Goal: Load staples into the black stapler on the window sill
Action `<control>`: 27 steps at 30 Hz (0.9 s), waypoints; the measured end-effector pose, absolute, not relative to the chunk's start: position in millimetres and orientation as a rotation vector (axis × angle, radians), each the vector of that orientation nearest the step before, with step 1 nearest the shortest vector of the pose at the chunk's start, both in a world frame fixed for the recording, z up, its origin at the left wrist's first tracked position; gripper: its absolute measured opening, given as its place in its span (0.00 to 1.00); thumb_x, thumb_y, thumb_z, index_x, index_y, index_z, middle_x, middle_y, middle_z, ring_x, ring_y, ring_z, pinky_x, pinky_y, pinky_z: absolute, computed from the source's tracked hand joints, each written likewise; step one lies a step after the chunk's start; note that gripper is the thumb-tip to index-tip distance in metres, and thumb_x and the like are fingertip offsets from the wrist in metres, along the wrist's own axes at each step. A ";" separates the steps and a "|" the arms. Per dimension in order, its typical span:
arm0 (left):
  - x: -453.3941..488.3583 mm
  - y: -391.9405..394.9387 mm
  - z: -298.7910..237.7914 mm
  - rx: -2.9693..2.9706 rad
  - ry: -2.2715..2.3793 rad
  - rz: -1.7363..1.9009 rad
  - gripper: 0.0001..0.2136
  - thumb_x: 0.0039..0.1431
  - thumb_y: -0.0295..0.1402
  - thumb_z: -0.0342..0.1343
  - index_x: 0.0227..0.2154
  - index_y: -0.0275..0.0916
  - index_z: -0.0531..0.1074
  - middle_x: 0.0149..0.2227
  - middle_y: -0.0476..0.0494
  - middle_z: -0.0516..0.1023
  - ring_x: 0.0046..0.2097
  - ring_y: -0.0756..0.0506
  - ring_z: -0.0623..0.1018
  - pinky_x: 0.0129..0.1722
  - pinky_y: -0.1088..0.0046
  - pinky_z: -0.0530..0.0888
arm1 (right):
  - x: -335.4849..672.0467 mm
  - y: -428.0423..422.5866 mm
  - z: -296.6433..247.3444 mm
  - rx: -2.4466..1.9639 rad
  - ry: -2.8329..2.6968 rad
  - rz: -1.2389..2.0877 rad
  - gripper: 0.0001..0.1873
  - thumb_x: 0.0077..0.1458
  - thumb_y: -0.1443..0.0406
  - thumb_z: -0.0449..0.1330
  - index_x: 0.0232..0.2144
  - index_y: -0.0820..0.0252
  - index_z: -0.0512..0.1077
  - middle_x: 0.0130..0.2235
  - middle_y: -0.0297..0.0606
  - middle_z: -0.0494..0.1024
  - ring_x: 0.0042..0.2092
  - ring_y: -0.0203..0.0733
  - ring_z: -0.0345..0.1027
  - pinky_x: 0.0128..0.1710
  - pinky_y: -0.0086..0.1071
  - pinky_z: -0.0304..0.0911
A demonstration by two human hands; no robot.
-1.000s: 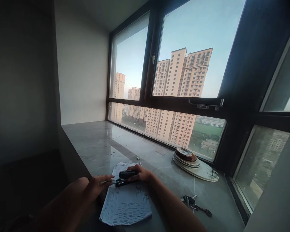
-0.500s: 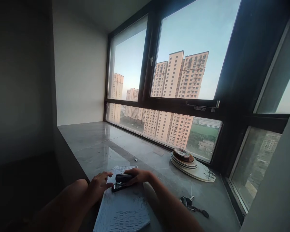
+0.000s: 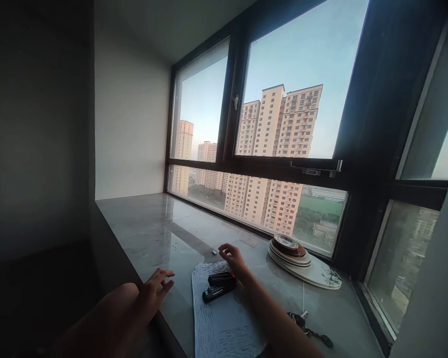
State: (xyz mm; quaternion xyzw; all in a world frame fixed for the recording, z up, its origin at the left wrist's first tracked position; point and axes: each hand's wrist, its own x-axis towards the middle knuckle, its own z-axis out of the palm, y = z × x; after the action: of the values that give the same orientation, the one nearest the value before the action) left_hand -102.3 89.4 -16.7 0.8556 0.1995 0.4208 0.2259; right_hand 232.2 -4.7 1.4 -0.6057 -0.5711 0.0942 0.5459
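Note:
A black stapler (image 3: 219, 286) lies on handwritten paper (image 3: 224, 318) on the grey stone sill, with no hand on it. My right hand (image 3: 233, 258) hovers just beyond it, its fingers loosely bent and apart, with nothing visible in them. Close to those fingertips is a small pale strip (image 3: 214, 252), too small to name for certain. Left of the paper, my left hand (image 3: 157, 288) is open and holds nothing, its fingers slightly spread. My right forearm hides part of the paper's right side.
A stack of plates (image 3: 293, 254) with a round patterned dish on top stands by the window, on a larger pale oval board (image 3: 326, 278). Keys (image 3: 298, 320) with a dark fob lie to the right of my forearm. The sill's front edge (image 3: 123, 258) drops off at left.
My right hand has let go of the stapler and moved away toward the small strip. The paper and stapler have shifted right, away from my left hand. The view has moved slightly.

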 end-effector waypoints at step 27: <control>-97.5 83.8 -22.1 2.317 0.598 1.134 0.16 0.64 0.46 0.49 0.39 0.42 0.76 0.42 0.42 0.75 0.33 0.47 0.76 0.40 0.67 0.76 | 220.1 64.7 -21.0 -2.385 -1.612 0.004 0.27 0.66 0.59 0.46 0.63 0.64 0.59 0.67 0.50 0.56 0.69 0.49 0.47 0.66 0.47 0.43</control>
State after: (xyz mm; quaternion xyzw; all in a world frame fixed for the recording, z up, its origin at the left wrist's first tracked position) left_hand -97.5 83.8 -22.1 0.8485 0.2191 0.4152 0.2441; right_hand 220.1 64.7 -21.0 -0.8213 -0.5551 0.0013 0.1313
